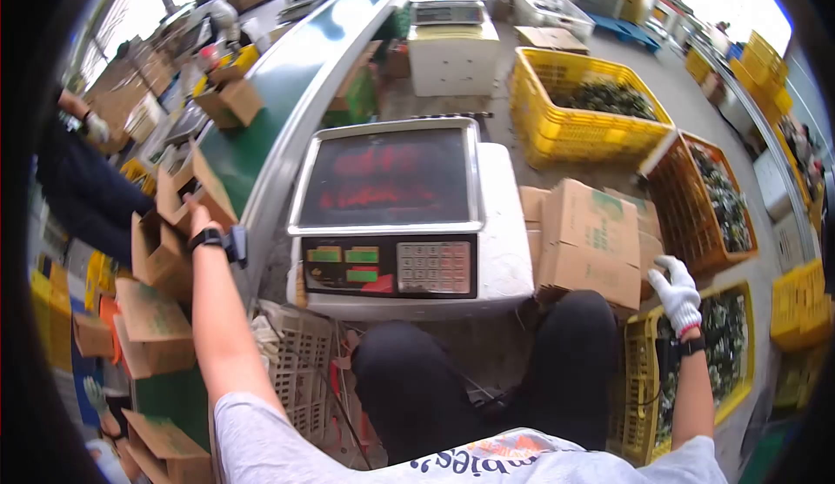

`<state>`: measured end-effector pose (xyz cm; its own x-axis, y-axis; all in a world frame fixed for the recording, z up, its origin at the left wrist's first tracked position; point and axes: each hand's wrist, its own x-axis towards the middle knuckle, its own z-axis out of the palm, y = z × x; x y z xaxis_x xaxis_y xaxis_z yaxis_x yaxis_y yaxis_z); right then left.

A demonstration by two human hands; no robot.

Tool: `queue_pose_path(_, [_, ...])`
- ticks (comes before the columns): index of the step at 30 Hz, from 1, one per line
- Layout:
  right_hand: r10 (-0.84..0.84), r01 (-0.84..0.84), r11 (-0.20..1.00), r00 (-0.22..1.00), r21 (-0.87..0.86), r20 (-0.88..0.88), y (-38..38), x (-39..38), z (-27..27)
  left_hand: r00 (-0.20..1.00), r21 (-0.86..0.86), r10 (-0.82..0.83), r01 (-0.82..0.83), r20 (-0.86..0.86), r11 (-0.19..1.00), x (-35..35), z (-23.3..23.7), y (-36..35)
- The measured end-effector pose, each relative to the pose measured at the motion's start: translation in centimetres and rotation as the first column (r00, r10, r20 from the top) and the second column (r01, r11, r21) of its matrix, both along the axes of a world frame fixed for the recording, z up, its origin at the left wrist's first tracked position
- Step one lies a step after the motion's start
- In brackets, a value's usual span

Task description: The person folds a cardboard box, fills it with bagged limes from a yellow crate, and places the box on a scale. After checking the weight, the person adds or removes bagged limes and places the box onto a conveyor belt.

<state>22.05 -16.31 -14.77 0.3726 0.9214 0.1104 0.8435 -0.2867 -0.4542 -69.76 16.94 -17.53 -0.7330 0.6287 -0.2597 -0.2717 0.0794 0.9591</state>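
Note:
My left hand [201,218], ungloved and with a black watch at the wrist, reaches out over the belt. It pinches the near wall of an open cardboard box [211,183], with part of the fingers hidden. My right hand [675,294] wears a white knitted glove. Its fingers are apart and hold nothing, beside a yellow crate [639,397] filled with small dark green items [724,345] I cannot identify. Between my arms a digital weighing scale [387,175] rests on a white foam box [507,249]; its steel tray carries nothing.
More open boxes [155,327] line the green conveyor belt [291,58] at left. Closed cartons [591,240] stand right of the scale. Beyond are a yellow crate [591,140] and an orange crate [683,197], both loaded. Another person [83,180] stands across the belt.

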Motion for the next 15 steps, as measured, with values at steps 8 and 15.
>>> queue_pose_path(8, [-0.024,0.108,0.898,0.980,-0.427,0.197,2.2,1.9,-4.8,0.976,0.078,0.204,-0.198,-0.075,0.977,7.4,4.9,-6.9])
queue_pose_path(15, [-0.140,0.188,0.869,0.981,-0.457,0.137,3.9,-0.8,-5.5,0.055,-0.032,-0.909,0.997,-0.413,0.075,45.3,14.5,-22.8])
